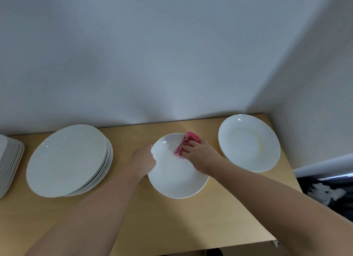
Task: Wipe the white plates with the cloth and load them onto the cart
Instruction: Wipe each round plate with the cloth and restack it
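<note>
Fingers (189,147) of the right hand (202,158) clutch the cloth (189,140) at the plate (175,181)'s far rim, its face lying nearer, left hand (143,160) gripping the left edge.

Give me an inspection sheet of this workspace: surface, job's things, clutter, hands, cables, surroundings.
Surface: wooden table, light-coloured, set in a wall corner.
Job's things: white plate in the middle, pink cloth on it; stack of plates to its left; right plate beyond.
Clutter: rectangular dishes stacked at the left edge.
Hands: left hand grips the white plate's left rim; right hand holds the pink cloth against it.
Cables: nothing seen.
Surroundings: grey wall; dark container with crumpled white material, right.
</note>
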{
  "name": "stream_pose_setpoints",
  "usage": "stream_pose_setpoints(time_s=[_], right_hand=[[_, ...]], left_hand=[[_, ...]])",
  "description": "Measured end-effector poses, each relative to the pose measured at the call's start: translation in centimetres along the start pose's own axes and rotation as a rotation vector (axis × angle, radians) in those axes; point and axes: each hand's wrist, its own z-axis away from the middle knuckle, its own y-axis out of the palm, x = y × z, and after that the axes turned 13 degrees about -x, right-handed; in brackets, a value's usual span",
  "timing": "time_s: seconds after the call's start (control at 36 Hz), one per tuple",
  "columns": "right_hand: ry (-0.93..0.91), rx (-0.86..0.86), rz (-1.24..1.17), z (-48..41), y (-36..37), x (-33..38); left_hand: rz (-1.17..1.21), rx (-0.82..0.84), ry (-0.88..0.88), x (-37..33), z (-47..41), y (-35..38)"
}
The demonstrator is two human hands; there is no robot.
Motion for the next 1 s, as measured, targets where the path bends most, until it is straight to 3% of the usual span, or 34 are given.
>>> stream_pose_setpoints(time_s=[0.28,0.53,0.81,1.0], right_hand=[[0.169,0.180,-0.053,4.4,-1.7,2.2],[0.188,0.268,-0.293,6.0,-2.9,6.0],[0.323,0.059,-0.702,9.2,-5.6,5.0],[0.470,-0.157,-0.804,11.3,-7.0,1.0]], left_hand=[[0.022,0.016,-0.040,-0.5,0.4,-0.6],[0.035,0.036,-0.041,-1.1,0.4,-0.8],[-0.016,-0.020,-0.032,-0.9,1.2,-1.1],[-0.245,-0.162,0.299,-2.2,5.4,0.5]])
